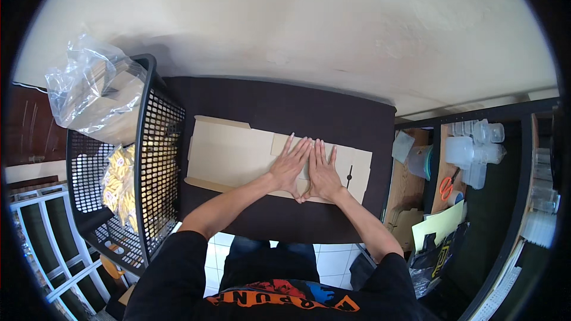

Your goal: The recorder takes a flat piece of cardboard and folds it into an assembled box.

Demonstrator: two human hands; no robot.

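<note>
An unfolded brown cardboard box blank [229,148] lies across the dark-topped table, with narrow flaps along its left part. Both my hands press flat on its right half, side by side, thumbs meeting low and fingers pointing away from me. My left hand [288,169] has its fingers spread over a folded-in panel near the blank's middle. My right hand [322,172] lies just beside it, fingers stretched out, holding nothing. To the right of that hand a small dark slot-like mark [350,176] shows on the cardboard.
A black plastic basket [141,142] at the left edge holds bagged yellow snacks [119,184] and a clear bag of flat cardboard [104,92]. The dark table [262,220] backs onto a pale wall [285,30]. Right-hand shelves carry clear plastic containers [470,148] and orange-handled scissors [446,189].
</note>
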